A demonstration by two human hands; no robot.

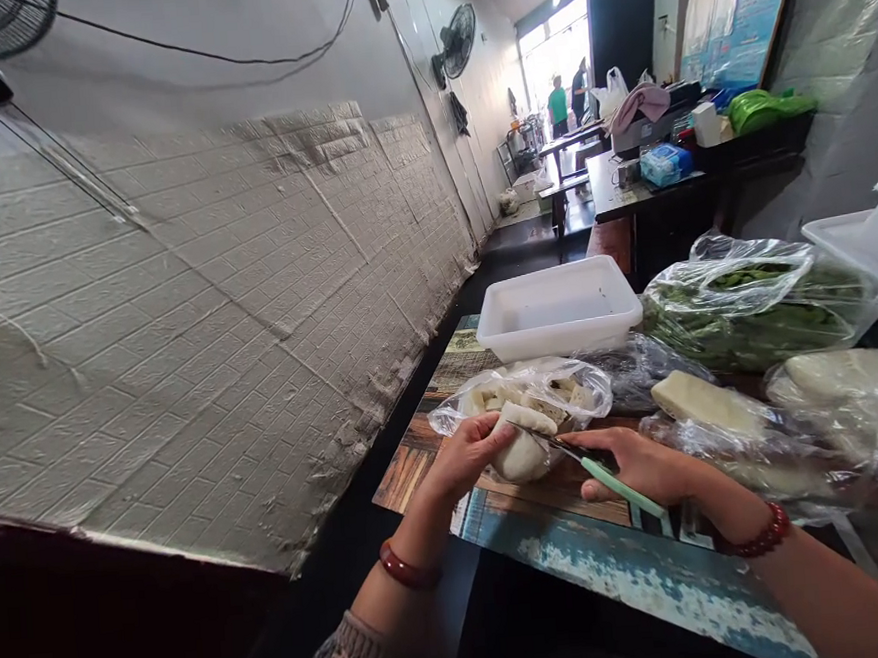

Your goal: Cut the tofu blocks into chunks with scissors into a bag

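Note:
My left hand [469, 455] pinches a pale, whitish piece of food [530, 419], thumb on top; its exact kind I cannot make out. In my right hand [640, 465] is a pair of scissors [615, 485] with pale green handles, their dark blades against that piece. Directly below lies a rounded white lump [521, 461], partly covered by the held piece. Just behind, an opened clear plastic bag [449, 416] holds several pale cut pieces [489, 398].
A white plastic tub [560, 337] stands behind the bag. To the right are a bag of leafy greens [761, 321], a pale block [704, 403] on plastic wrap and another wrapped pale bundle [849, 386]. A brick-patterned wall [242, 313] runs along the left. Two people [558, 105] stand far off.

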